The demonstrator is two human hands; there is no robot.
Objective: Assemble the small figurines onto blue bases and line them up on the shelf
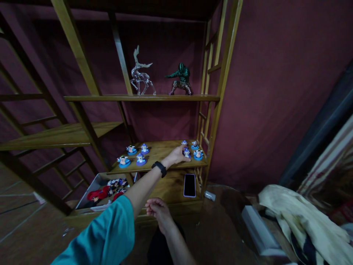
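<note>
My left hand (176, 155), at the end of a teal sleeve and a black wristband, reaches to the right side of the middle shelf. Its fingers are closed on a small purple-and-white figurine (186, 154), which stands at the shelf's front. Close around it are another purple figurine (184, 142) behind and two blue-based figurines (198, 155) (194, 145) to the right. Lower down, in front of the shelf unit, my right hand (158, 210) has its fingers curled together, with nothing visible in them.
On the shelf's left stand purple figurines (141, 159) and blue-based ones (124, 162). Below are a phone (189, 185) and a box (95, 184) of toy figures. A clear deer (142, 77) and a green-and-brown warrior figure (180, 79) stand above. Cloth (300, 217) lies right.
</note>
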